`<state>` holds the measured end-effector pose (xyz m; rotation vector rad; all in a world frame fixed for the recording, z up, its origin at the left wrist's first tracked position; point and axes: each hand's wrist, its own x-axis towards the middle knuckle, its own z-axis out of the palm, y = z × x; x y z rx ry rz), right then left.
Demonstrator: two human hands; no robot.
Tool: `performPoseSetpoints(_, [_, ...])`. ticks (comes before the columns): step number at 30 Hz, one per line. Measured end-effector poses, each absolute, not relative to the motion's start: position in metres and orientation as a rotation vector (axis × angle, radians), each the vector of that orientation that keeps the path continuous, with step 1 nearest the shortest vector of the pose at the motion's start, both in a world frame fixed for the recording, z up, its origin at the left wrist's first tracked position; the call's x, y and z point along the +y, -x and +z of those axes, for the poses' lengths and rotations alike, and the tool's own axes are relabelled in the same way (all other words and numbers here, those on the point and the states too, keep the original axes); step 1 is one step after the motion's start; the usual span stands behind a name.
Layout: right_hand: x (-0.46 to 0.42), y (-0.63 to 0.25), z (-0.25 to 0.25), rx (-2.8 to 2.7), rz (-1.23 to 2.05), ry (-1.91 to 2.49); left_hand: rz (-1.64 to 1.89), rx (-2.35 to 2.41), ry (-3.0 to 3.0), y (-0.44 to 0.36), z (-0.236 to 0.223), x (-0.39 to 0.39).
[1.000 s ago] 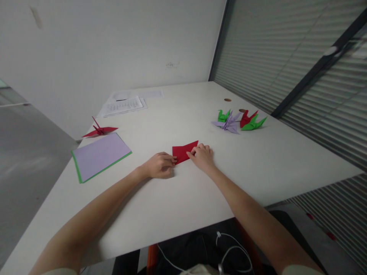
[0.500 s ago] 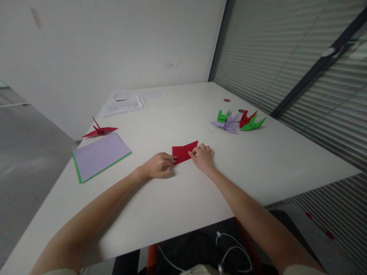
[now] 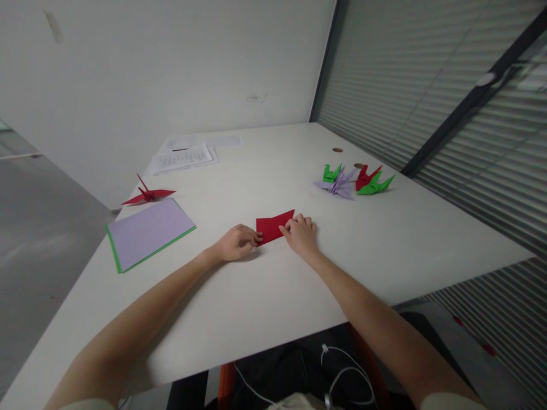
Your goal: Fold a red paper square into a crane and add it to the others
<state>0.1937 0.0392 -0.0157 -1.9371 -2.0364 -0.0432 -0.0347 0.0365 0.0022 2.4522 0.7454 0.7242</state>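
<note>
Head view, items listed left to right:

- Red paper crane [image 3: 147,196], standing at the left edge of the white table [image 3: 265,296].
- Stack of paper sheets [image 3: 147,232], lilac on top, green beneath, lying flat just in front of that crane.
- Printed papers [image 3: 182,158] further back; the writing is too small to read. No brands or labels visible.
- Left hand [image 3: 234,243], fingertips curled down and pressed on the left corner of the folded red paper.
- Folded red paper [image 3: 273,226], flat on the table between the two hands, near the middle. Judged light, thin, easily creased or torn, and apt to slide; best pinned at corners and edges.
- Right hand [image 3: 301,234], fingertips pinched at the paper's right lower edge.
- Group of cranes [image 3: 354,181], green, lilac and red, well apart to the right.
</note>
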Motion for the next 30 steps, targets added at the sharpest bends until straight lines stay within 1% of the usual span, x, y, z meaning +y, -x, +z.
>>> performPoseSetpoints(4, [0.039,-0.194,-0.015,-2.04,-0.061,1.933,0.713,1.007,-2.298,0.02,0.0,0.034])
performPoseSetpoints(11, [0.038,-0.194,-0.015,-2.041,-0.087,1.915,0.8,1.39,-2.277,0.007,-0.002,0.023])
performPoseSetpoints(16, [0.036,-0.193,-0.015,-2.047,-0.107,1.911,0.71,1.638,-2.287,-0.001,0.0,0.014])
performPoseSetpoints(30, [0.039,-0.193,-0.013,-2.077,-0.106,1.967,0.538,1.696,-2.443,-0.006,-0.003,0.017])
